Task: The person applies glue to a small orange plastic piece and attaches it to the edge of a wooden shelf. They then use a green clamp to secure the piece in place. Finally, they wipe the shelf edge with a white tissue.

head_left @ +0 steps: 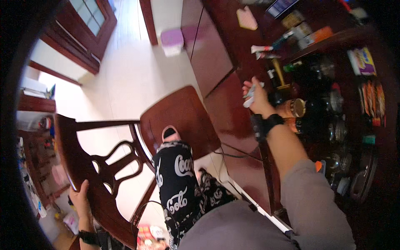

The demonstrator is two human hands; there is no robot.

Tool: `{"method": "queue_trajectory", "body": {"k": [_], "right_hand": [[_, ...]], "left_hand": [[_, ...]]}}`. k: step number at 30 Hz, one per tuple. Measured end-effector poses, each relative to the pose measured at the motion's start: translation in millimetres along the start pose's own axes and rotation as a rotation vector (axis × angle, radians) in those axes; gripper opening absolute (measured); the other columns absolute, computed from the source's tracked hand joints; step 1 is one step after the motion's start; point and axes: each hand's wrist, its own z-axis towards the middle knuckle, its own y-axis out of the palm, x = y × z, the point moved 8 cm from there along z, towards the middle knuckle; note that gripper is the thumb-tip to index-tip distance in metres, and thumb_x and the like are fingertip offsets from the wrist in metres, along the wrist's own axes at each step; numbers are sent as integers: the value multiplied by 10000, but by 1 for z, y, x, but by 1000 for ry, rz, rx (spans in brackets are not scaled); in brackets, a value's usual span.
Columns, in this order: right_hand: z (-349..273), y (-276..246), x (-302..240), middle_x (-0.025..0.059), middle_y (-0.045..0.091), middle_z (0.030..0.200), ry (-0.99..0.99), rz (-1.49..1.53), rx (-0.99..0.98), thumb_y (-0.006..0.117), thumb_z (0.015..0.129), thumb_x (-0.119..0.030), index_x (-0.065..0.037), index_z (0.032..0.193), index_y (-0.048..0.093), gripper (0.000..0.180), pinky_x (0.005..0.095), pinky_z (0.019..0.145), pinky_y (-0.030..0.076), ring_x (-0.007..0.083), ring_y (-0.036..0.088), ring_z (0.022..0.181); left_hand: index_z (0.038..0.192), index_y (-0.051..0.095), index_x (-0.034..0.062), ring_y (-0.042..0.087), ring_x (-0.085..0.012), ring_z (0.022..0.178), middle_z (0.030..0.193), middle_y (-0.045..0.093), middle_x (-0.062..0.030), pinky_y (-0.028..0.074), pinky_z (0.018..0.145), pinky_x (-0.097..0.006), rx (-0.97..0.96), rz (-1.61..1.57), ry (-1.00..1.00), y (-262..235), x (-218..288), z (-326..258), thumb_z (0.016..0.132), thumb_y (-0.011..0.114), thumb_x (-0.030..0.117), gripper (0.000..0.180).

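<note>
Left hand grips the wooden chair's back; right hand fingers closed on a white cloth, wiping the cabinet top, unfinished

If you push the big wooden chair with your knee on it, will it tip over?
Probably not easily. The chair looks solid dark wood, so likely heavy and stiff. The left hand grips its backrest, which should steady it, though it might slide on the smooth pale floor.

The chair stands at seven o'clock, its seat toward the cabinet at twelve. The left hand rests on the chair's back; a foot stands on its seat. The right hand, at two o'clock, holds a small pale object over the cabinet top, with jars just right of it.
</note>
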Motion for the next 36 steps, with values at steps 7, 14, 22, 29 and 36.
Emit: {"method": "queue_trajectory", "body": {"k": [7, 14, 22, 29, 36], "right_hand": [[-76, 42, -2, 33, 556, 698, -152, 121, -165, 507, 865, -379, -92, 846, 551, 291, 312, 533, 452, 161, 541, 609], [-183, 81, -36, 8, 572, 711, -102, 125, -372, 548, 839, -368, -82, 937, 611, 309, 215, 419, 377, 88, 513, 544], [-271, 64, -34, 6, 588, 738, -42, 243, -497, 543, 842, -367, -88, 965, 609, 311, 201, 415, 402, 82, 553, 581], [-318, 40, 33, -14, 570, 678, 128, 242, -538, 582, 798, -391, -115, 929, 606, 306, 225, 409, 398, 81, 532, 533], [-312, -10, 111, -2, 592, 700, 322, 406, -476, 571, 816, -310, -104, 970, 594, 258, 227, 419, 424, 107, 572, 539]], "left_hand": [[914, 583, -38, 505, -133, 667, 785, 586, -45, 433, 626, -282, 50, -95, 145, 15, -6, 8, 670, 666, 175, 334], [923, 587, -82, 574, -197, 627, 766, 621, -122, 479, 577, -307, 96, 6, 246, 6, -20, 17, 692, 681, 182, 363], [922, 583, -109, 581, -219, 672, 785, 619, -152, 482, 611, -317, 28, -28, 183, 10, -15, 27, 696, 665, 188, 381], [680, 601, -61, 510, -155, 513, 583, 567, -63, 406, 480, -315, 122, 5, 287, 5, 9, 34, 617, 655, 200, 274], [576, 555, -61, 440, -140, 487, 543, 524, -34, 349, 466, -316, 146, 149, 240, 4, 17, 23, 633, 678, 285, 371]]}}
